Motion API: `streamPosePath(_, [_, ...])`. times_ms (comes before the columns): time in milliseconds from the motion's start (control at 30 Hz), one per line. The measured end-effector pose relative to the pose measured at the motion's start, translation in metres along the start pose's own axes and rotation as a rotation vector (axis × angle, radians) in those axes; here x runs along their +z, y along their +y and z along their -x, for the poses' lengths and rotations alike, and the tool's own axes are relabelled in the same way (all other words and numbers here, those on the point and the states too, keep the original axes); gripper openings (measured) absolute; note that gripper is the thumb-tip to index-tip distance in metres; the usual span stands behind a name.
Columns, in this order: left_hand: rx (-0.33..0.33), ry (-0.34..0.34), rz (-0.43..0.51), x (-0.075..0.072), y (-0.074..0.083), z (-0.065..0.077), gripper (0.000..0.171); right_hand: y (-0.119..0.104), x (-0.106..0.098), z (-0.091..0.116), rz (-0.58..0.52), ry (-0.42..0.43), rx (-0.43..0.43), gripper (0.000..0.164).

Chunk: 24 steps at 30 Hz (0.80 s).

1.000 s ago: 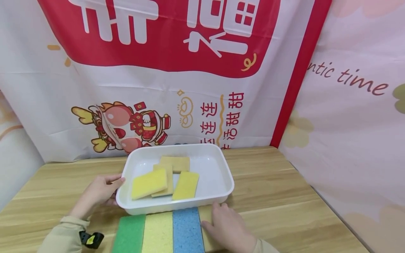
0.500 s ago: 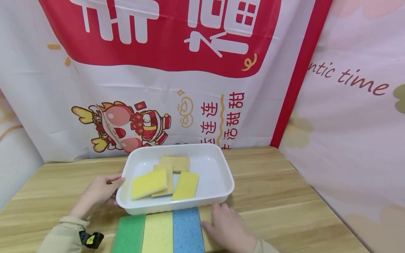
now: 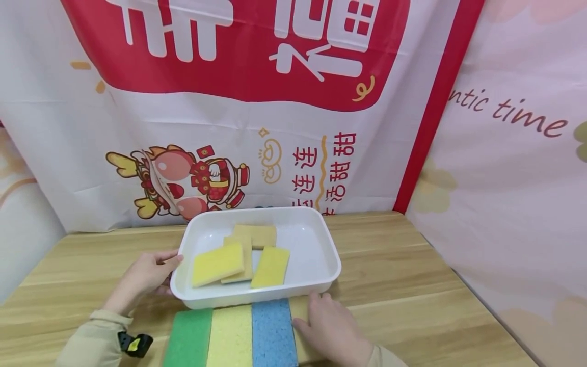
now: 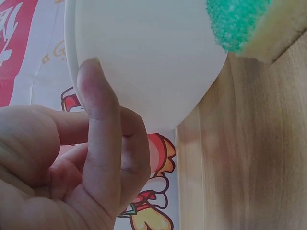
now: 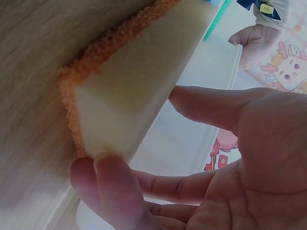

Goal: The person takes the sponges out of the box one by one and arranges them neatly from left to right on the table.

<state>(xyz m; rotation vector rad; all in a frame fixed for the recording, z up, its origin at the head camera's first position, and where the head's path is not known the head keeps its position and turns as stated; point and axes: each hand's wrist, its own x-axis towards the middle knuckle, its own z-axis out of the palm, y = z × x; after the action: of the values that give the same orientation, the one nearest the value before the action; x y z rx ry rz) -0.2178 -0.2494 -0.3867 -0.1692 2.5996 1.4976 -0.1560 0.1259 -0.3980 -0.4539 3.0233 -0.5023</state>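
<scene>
A white plastic tub (image 3: 316, 255) sits on the table with several yellow and tan sponges (image 3: 271, 265) lying in it. My left hand (image 3: 149, 275) holds the tub's left side; in the left wrist view the thumb (image 4: 98, 91) lies on the white wall near its rim. In front of the tub, a green sponge (image 3: 188, 336), a yellow sponge (image 3: 230, 336) and a blue sponge (image 3: 275, 334) lie in a row. At the row's right end my right hand (image 3: 332, 329) grips a cream sponge (image 5: 139, 72) with an orange rough edge, thumb and fingers at its corner.
The wood-grain table (image 3: 412, 306) reaches back to a printed red and white cloth (image 3: 247, 122). A pale printed wall (image 3: 518, 204) borders the table's right side. A dark band (image 3: 135, 345) is on the left sleeve.
The head view has shifted very slightly. Both hands, the tub and the sponges keep their places.
</scene>
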Motion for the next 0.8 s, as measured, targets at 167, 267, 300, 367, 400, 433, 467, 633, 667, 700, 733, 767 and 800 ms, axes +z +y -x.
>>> streamPosePath(167, [-0.013, 0.006, -0.011, 0.0011, 0.0004, 0.0006, 0.056, 0.0006, 0.0009, 0.0003, 0.001, -0.003, -0.001, 0.052])
streamPosePath(267, [-0.024, 0.01, -0.015, 0.0011, 0.0008, 0.0012, 0.056, 0.0002, 0.0009, -0.0004, -0.003, -0.007, 0.001, 0.055])
streamPosePath(300, [-0.024, 0.009, -0.016, 0.001, 0.0011, 0.0016, 0.056, -0.0001, 0.0009, -0.0006, -0.005, -0.009, 0.003, 0.055])
streamPosePath(367, [-0.018, 0.007, -0.012, 0.0006, 0.0016, 0.0021, 0.057, -0.0005, 0.0005, -0.0007, -0.004, -0.01, 0.007, 0.056])
streamPosePath(400, [-0.013, 0.007, -0.009, 0.0004, 0.0018, 0.0023, 0.057, -0.0008, 0.0004, -0.0007, -0.002, -0.009, 0.008, 0.056])
streamPosePath(433, [-0.007, 0.009, -0.005, 0.0002, 0.0019, 0.0025, 0.056, -0.0011, 0.0003, -0.0008, 0.001, -0.006, 0.008, 0.056])
streamPosePath(467, [-0.001, 0.011, 0.0, 0.0001, 0.0021, 0.0027, 0.056, -0.0014, 0.0001, -0.0009, 0.007, -0.005, 0.009, 0.055])
streamPosePath(633, [0.011, 0.019, -0.007, 0.0015, 0.0018, 0.0033, 0.055, -0.0029, -0.0004, -0.0005, 0.017, -0.002, 0.011, 0.054])
streamPosePath(667, [0.008, 0.019, -0.015, 0.0021, 0.0019, 0.0036, 0.055, -0.003, -0.0006, -0.0002, 0.016, -0.007, 0.012, 0.055])
streamPosePath(700, [0.005, 0.02, -0.021, 0.0028, 0.002, 0.0038, 0.056, -0.0031, -0.0006, 0.0001, 0.017, -0.009, 0.012, 0.055])
streamPosePath(733, [0.003, 0.021, -0.027, 0.0032, 0.0022, 0.0041, 0.055, -0.003, -0.0007, 0.0005, 0.018, -0.009, 0.012, 0.054])
streamPosePath(767, [0.003, 0.021, -0.026, 0.0036, 0.0023, 0.0044, 0.055, -0.003, -0.0008, 0.0009, 0.02, -0.009, 0.01, 0.054])
streamPosePath(800, [0.007, 0.02, -0.021, 0.0039, 0.0024, 0.0049, 0.055, -0.003, -0.0008, 0.0013, 0.022, -0.008, 0.008, 0.054])
